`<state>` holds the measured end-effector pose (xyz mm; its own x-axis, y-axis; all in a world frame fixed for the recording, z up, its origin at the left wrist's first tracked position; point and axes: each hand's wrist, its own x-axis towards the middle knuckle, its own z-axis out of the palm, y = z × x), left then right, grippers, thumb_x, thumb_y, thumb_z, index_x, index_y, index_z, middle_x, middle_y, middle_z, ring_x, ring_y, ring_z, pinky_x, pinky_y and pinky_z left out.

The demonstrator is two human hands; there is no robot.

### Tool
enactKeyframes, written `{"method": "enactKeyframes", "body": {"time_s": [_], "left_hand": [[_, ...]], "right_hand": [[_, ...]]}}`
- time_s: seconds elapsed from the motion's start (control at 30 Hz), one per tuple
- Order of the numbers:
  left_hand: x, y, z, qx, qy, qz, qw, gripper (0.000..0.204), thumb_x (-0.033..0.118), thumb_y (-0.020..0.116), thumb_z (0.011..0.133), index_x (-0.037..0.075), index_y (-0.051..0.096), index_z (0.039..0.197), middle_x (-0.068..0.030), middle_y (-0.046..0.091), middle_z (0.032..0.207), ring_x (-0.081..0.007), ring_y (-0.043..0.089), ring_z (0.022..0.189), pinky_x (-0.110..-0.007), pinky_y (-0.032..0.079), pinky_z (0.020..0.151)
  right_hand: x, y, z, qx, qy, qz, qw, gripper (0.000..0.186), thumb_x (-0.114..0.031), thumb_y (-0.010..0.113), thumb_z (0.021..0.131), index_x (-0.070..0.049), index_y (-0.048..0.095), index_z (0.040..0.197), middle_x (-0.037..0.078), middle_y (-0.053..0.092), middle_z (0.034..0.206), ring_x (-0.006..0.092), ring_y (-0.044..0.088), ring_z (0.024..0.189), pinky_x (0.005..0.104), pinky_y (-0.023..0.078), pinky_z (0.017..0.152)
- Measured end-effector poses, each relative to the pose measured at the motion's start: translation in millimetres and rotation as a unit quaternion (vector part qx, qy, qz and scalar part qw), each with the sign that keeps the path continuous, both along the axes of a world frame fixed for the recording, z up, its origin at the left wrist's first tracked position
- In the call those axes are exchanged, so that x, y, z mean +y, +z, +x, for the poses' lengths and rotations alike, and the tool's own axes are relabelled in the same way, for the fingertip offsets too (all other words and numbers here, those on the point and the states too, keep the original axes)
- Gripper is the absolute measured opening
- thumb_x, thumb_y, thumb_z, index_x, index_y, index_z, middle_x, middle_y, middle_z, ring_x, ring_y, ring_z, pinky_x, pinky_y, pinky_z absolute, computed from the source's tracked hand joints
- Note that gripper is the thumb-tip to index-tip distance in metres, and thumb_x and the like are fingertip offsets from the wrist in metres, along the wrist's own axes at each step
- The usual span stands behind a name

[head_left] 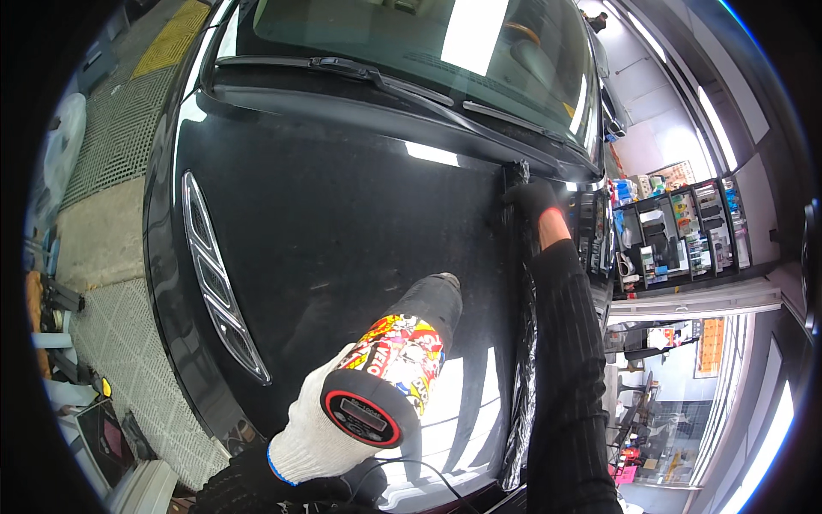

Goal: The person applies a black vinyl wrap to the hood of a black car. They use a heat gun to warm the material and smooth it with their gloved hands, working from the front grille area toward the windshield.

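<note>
**Black car hood (342, 197), heat gun (398, 360) over its near half**

At far left, a grated floor (116, 128) runs alongside the car. Inward from the hood's curved left edge, a chrome-framed vent (224, 278) slants down the panel. The left hand (312, 428), in a white knit glove, is near the vent's lower end, wrapped firmly around the sticker-covered heat gun. The nozzle (443, 283) points up the hood toward the windshield (385, 43), with a broad stretch of panel ahead of it and more room leftward to the vent. Rightward, a narrower strip of hood separates the gun from bunched, glossy film (521, 411) along the hood's right edge. The right hand (533, 201), black-gloved, is at the film's far end; dark against dark, its grip cannot be told. Past the car's right side, a stocked shelving unit (685, 227) stands well apart.
</note>
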<state>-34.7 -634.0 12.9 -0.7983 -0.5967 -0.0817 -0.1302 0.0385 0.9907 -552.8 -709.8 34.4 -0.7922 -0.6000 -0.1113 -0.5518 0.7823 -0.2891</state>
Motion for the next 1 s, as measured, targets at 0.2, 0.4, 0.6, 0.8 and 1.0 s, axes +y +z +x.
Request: {"method": "enactKeyframes", "body": {"time_s": [0.2, 0.4, 0.6, 0.8, 1.0], "left_hand": [[-1.2, -9.3, 5.2, 0.004, -0.007, -0.081, 0.997, 0.105, 0.023, 0.101, 0.071, -0.013, 0.043, 0.15, -0.0215, 0.071, 0.128, -0.0237, 0.075, 0.114, -0.036, 0.062, 0.099], [0.7, -11.0, 0.6, 0.041, 0.018, -0.063, 0.997, 0.098, 0.021, 0.101, 0.071, -0.01, 0.048, 0.148, -0.0201, 0.07, 0.128, -0.0249, 0.075, 0.114, -0.036, 0.062, 0.1], [-7.0, 3.9, -2.1, -0.014, -0.001, 0.041, 0.999, 0.07, 0.039, 0.085, 0.083, 0.008, 0.062, 0.141, -0.0105, 0.071, 0.133, -0.0274, 0.07, 0.123, -0.043, 0.056, 0.106], [-7.6, 58.1, 0.8, -0.176, 0.051, 0.18, 0.967, 0.078, 0.041, 0.085, 0.084, -0.005, 0.057, 0.141, -0.0165, 0.071, 0.129, -0.0239, 0.073, 0.116, -0.04, 0.058, 0.099], [11.1, 87.4, 33.9, -0.057, 0.117, 0.123, 0.984, 0.046, 0.027, 0.082, 0.088, -0.002, 0.069, 0.121, -0.0118, 0.074, 0.109, -0.0202, 0.073, 0.099, -0.038, 0.058, 0.089]], "right_hand": [[-5.0, 17.1, 21.2, 0.031, -0.006, 0.008, 0.999, 0.031, -0.017, 0.079, 0.076, 0.006, 0.079, 0.097, 0.021, 0.079, 0.088, 0.0316, 0.079, 0.084, 0.0426, 0.059, 0.076], [-5.0, 12.8, 20.5, -0.04, -0.047, -0.023, 0.998, 0.025, -0.014, 0.077, 0.076, 0.005, 0.078, 0.092, 0.018, 0.076, 0.081, 0.0273, 0.075, 0.074, 0.041, 0.057, 0.068], [0.2, 4.8, 19.9, -0.026, 0.001, -0.034, 0.999, 0.024, -0.016, 0.074, 0.079, 0.007, 0.074, 0.086, 0.028, 0.077, 0.088, 0.0415, 0.078, 0.086, 0.0453, 0.059, 0.075], [33.3, -8.5, 70.5, 0.114, -0.035, 0.044, 0.992, 0.051, -0.032, 0.068, 0.097, -0.001, 0.053, 0.134, 0.031, 0.07, 0.13, 0.0466, 0.068, 0.125, 0.0541, 0.056, 0.103], [125.9, -23.9, 179.6, 0.173, -0.075, 0.03, 0.982, 0.073, -0.028, 0.074, 0.095, -0.009, 0.041, 0.157, 0.022, 0.054, 0.154, 0.0433, 0.061, 0.136, 0.0524, 0.055, 0.108]]}}
